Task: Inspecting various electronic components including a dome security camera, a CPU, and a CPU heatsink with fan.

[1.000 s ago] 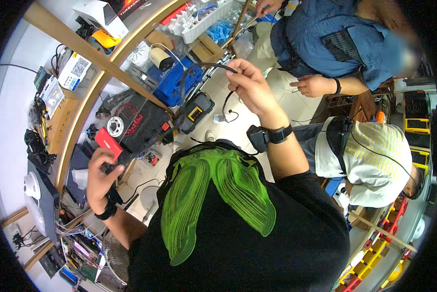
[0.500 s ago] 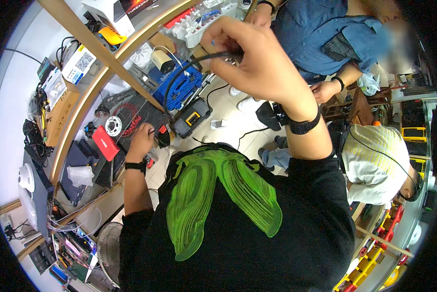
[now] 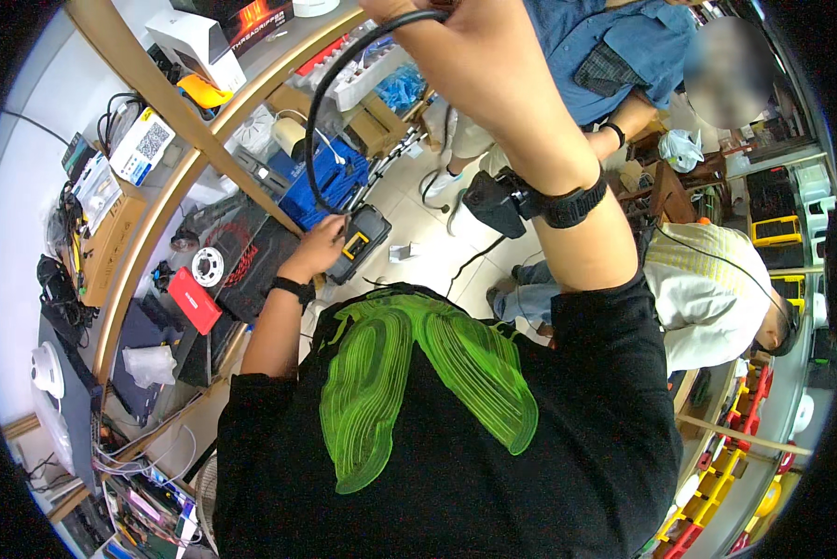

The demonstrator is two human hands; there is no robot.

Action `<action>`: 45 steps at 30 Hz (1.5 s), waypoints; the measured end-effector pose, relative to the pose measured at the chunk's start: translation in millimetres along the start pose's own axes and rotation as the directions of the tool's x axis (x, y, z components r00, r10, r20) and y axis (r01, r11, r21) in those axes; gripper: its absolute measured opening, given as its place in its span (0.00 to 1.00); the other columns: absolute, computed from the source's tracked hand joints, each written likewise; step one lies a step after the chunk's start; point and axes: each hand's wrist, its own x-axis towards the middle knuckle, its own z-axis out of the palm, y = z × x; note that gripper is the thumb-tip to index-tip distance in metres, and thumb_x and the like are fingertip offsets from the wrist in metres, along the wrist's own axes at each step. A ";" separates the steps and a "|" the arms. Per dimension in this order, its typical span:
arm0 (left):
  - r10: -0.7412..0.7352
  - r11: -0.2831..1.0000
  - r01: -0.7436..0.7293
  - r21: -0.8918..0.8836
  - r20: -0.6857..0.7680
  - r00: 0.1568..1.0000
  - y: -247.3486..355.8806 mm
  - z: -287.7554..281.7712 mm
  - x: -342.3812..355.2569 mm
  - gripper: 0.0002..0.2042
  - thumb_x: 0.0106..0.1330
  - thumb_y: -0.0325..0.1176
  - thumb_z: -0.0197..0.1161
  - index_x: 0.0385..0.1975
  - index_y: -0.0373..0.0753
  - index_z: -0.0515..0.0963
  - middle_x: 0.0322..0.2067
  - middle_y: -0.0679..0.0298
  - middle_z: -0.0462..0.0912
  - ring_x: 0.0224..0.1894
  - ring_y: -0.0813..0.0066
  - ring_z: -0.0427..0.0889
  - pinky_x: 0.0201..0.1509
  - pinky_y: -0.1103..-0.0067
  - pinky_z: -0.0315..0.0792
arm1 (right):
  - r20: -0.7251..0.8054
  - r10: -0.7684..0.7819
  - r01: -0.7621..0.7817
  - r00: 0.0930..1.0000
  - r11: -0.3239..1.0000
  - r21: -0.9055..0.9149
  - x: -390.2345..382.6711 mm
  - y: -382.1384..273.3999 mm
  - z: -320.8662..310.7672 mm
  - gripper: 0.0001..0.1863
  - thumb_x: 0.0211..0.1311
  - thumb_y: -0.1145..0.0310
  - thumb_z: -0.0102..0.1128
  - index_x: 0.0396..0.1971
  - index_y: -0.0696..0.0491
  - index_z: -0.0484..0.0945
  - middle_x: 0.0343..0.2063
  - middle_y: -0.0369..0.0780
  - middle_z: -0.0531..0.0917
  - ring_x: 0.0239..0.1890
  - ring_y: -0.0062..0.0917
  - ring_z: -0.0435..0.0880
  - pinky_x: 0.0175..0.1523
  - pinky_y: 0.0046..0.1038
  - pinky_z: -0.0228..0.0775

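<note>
My right hand (image 3: 465, 47) is raised high at the top edge, closed round a thick black cable (image 3: 315, 140); its fingertips run out of the picture. From there the cable arcs leftward and down to my left hand (image 3: 323, 244), whose fingers are closed on its lower part. How the left fingertips grip is partly hidden. Just beside them sits a black case with a yellow patch (image 3: 374, 230). A small black device (image 3: 495, 205) is strapped at my right wrist.
A wooden-edged shelf with boxes (image 3: 144, 144) and a workbench with a red box (image 3: 195, 300) and white spool (image 3: 208, 266) stand at left. A blue crate (image 3: 321, 186) lies beyond the case. A person in blue (image 3: 568, 65) and another in white (image 3: 703, 289) are at right.
My right hand has risen toward the top edge with the cable. The left hand has moved right and up from the bench, to the case and the cable's lower part.
</note>
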 end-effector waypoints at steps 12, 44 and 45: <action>0.030 0.990 0.001 -0.139 0.216 0.976 38.6 43.3 48.9 0.35 0.59 0.33 0.55 0.66 0.33 0.46 0.65 0.46 0.49 0.69 0.55 0.46 0.71 0.73 0.43 | -0.252 0.064 -0.049 0.966 0.997 0.066 15.0 -13.5 9.3 0.15 0.45 0.70 0.71 0.29 0.56 0.72 0.16 0.33 0.73 0.19 0.15 0.72 0.24 0.20 0.65; -0.559 0.823 0.479 -0.306 -0.591 0.582 -16.4 -9.6 -31.4 0.24 0.56 0.54 0.63 0.21 0.35 0.71 0.22 0.49 0.77 0.29 0.50 0.79 0.31 0.64 0.70 | 0.011 -0.399 0.321 0.917 0.754 0.573 38.1 -51.0 84.6 0.16 0.61 0.55 0.58 0.38 0.53 0.69 0.17 0.28 0.59 0.20 0.14 0.56 0.25 0.19 0.46; -0.569 0.817 0.485 -0.312 -0.576 0.587 -15.1 -20.2 -38.2 0.25 0.54 0.56 0.64 0.23 0.35 0.71 0.24 0.49 0.78 0.30 0.51 0.79 0.33 0.65 0.70 | 0.011 -0.372 0.298 0.928 0.760 0.578 33.0 -58.5 91.3 0.18 0.61 0.53 0.58 0.38 0.52 0.70 0.18 0.28 0.58 0.21 0.14 0.56 0.25 0.18 0.45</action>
